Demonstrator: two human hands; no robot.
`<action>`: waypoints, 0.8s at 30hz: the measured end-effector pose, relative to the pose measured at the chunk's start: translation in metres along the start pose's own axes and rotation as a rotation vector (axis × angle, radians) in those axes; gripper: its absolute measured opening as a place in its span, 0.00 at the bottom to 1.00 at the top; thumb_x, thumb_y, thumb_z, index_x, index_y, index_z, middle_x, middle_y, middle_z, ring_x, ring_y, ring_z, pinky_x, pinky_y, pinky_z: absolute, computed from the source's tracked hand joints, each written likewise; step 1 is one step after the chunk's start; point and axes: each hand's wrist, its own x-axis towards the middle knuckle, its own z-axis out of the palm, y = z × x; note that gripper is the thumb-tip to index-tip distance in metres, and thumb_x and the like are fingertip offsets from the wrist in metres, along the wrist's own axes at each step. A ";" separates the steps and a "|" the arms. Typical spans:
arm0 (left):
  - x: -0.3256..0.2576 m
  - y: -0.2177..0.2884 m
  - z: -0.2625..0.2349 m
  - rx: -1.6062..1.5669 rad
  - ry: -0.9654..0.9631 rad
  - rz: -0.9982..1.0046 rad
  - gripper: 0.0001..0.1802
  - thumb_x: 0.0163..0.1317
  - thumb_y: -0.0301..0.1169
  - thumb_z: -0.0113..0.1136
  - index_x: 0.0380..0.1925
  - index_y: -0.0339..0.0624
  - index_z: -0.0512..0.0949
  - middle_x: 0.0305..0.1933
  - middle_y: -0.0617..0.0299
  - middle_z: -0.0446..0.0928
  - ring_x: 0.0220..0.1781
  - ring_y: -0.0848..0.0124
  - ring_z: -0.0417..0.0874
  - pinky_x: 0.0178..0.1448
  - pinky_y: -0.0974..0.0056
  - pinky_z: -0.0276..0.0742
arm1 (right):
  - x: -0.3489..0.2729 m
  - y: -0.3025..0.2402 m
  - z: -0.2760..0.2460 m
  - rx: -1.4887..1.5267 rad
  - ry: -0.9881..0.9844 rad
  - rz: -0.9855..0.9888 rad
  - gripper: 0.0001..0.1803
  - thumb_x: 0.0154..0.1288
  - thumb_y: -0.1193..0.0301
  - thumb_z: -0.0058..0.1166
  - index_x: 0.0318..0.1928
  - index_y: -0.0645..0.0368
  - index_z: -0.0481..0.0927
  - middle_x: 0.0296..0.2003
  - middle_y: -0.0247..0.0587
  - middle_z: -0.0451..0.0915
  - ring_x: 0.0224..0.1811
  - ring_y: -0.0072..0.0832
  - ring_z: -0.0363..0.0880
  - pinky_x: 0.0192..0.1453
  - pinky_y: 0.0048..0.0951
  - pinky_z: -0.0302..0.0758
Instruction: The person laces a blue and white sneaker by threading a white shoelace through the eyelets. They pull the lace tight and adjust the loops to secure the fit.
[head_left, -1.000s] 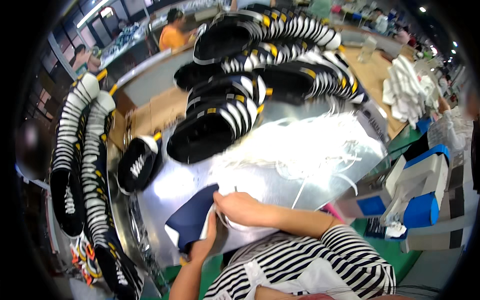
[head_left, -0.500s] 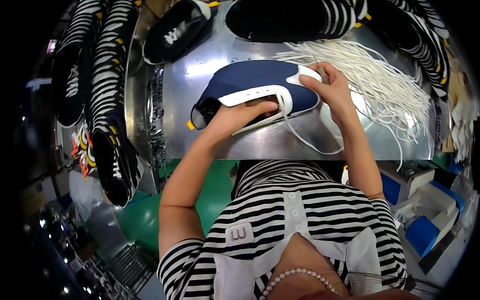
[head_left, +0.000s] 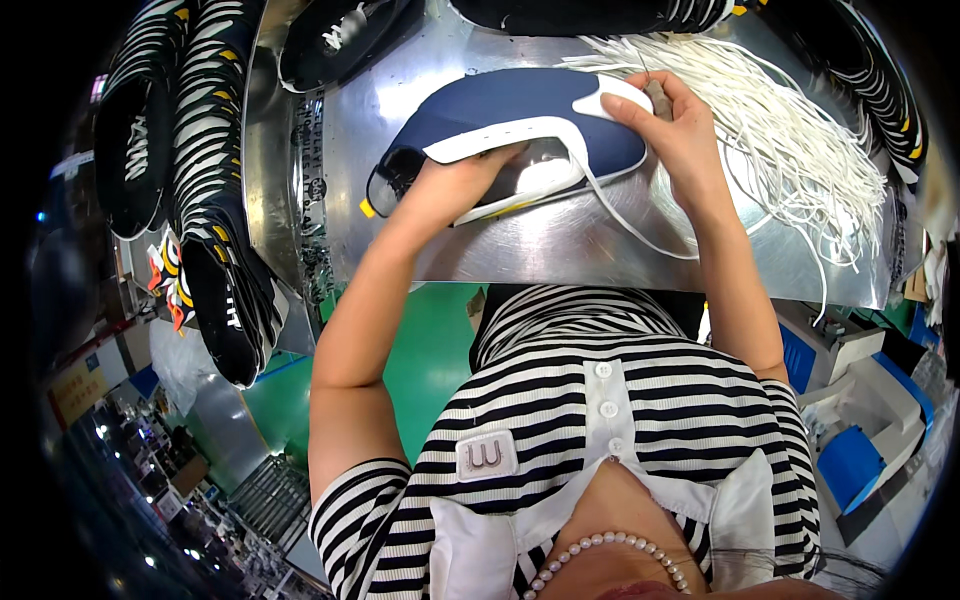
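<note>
A navy shoe [head_left: 480,105] with white trim lies on its side above the metal tabletop, its yellow tab toward the left. My left hand [head_left: 455,185] reaches into its opening and grips it from inside; most of the fingers are hidden. A white shoelace [head_left: 625,225] runs from the white eyelet strip [head_left: 510,132] down over the table. At the shoe's right end is my right hand [head_left: 685,125], closed around a small tool with a grey-brown handle [head_left: 659,100] and a thin upright needle. The right thumb tip is at the white patch there.
A heap of loose white shoelaces [head_left: 780,140] spreads over the metal table [head_left: 560,250] at the right. Black shoes [head_left: 350,40] lie along the far edge. Rows of striped shoes stand at the left [head_left: 205,130] and far right [head_left: 860,60].
The table and shoe sit higher in the picture. My left thumb, seen across the opening before, is now tucked deeper inside the shoe. My right hand still holds the tool.
</note>
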 end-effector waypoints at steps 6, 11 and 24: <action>-0.044 0.027 0.007 0.448 0.082 0.149 0.18 0.60 0.35 0.68 0.46 0.36 0.82 0.43 0.48 0.83 0.45 0.59 0.86 0.49 0.64 0.78 | -0.018 0.010 -0.012 -0.051 0.104 -0.132 0.09 0.66 0.67 0.62 0.42 0.57 0.81 0.27 0.21 0.73 0.27 0.09 0.63 0.29 0.15 0.57; -0.039 0.038 0.023 0.330 0.222 0.387 0.10 0.61 0.30 0.66 0.40 0.38 0.83 0.35 0.52 0.84 0.31 0.59 0.85 0.36 0.64 0.78 | -0.048 0.031 -0.014 -0.291 -0.082 -0.123 0.20 0.61 0.60 0.65 0.45 0.65 0.84 0.27 0.41 0.84 0.28 0.21 0.79 0.33 0.24 0.73; -0.036 0.065 -0.006 0.044 0.547 0.333 0.11 0.65 0.28 0.66 0.44 0.34 0.83 0.37 0.64 0.83 0.35 0.80 0.77 0.40 0.73 0.75 | -0.102 0.006 -0.044 -0.663 -0.330 -0.429 0.08 0.63 0.68 0.60 0.36 0.60 0.79 0.26 0.44 0.77 0.26 0.41 0.76 0.32 0.37 0.71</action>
